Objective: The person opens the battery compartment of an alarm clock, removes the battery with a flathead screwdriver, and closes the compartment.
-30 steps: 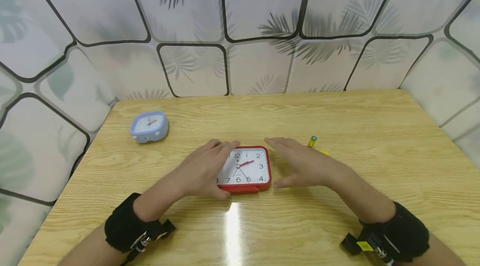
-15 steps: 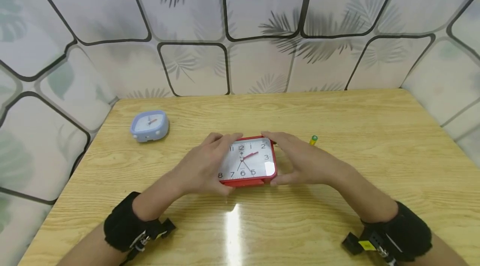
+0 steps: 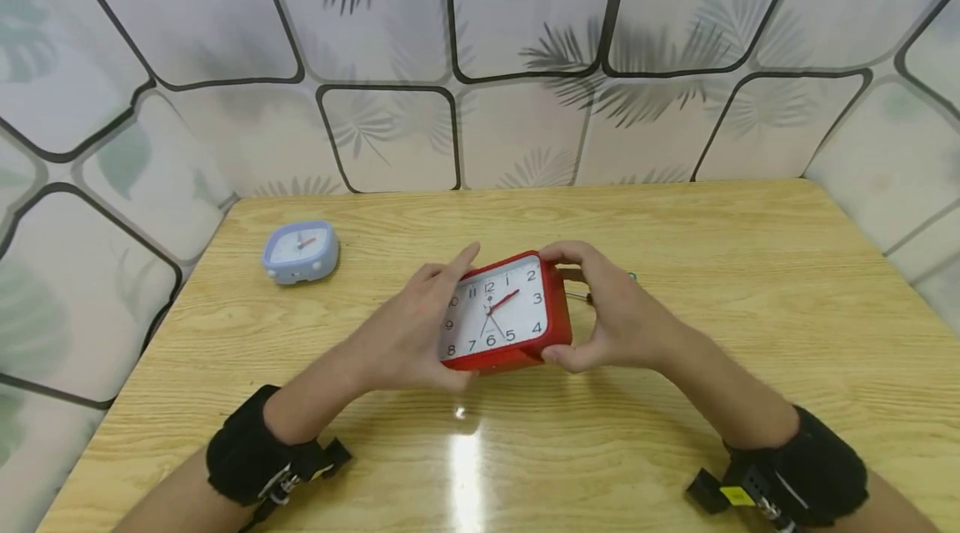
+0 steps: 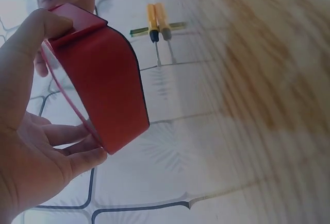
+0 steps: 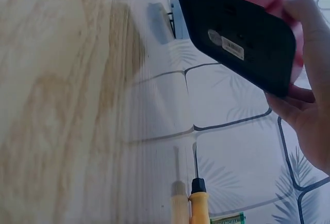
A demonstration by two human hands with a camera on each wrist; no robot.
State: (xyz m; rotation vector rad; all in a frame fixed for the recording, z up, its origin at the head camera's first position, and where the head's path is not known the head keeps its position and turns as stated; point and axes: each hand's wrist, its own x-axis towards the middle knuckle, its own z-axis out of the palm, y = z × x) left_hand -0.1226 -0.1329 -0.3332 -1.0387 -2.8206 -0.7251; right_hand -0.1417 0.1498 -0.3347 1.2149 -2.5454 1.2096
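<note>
A red alarm clock [image 3: 497, 312] with a white dial is held above the table, tilted, its right side higher in the head view. My left hand [image 3: 411, 326] grips its left end, thumb along the lower edge and fingers at the top. On the opposite end, my right hand [image 3: 628, 318] holds the upper and lower right corners. The black back of the clock [image 5: 240, 38], bearing a small label, faces the right wrist camera. Beyond it lie a screwdriver [image 5: 199, 206] with a yellow handle and a green battery [image 5: 230, 219], both mostly hidden by my right hand in the head view.
A light blue alarm clock [image 3: 300, 253] stands at the back left of the wooden table [image 3: 675, 224]. A patterned, padded wall [image 3: 517, 133] rises along the table's back edge. Black straps with cameras [image 3: 251, 445] sit on both wrists.
My right hand has closed in from the right and taken hold of the red alarm clock. Both hands have raised and tilted it off the table, shifting it slightly right.
</note>
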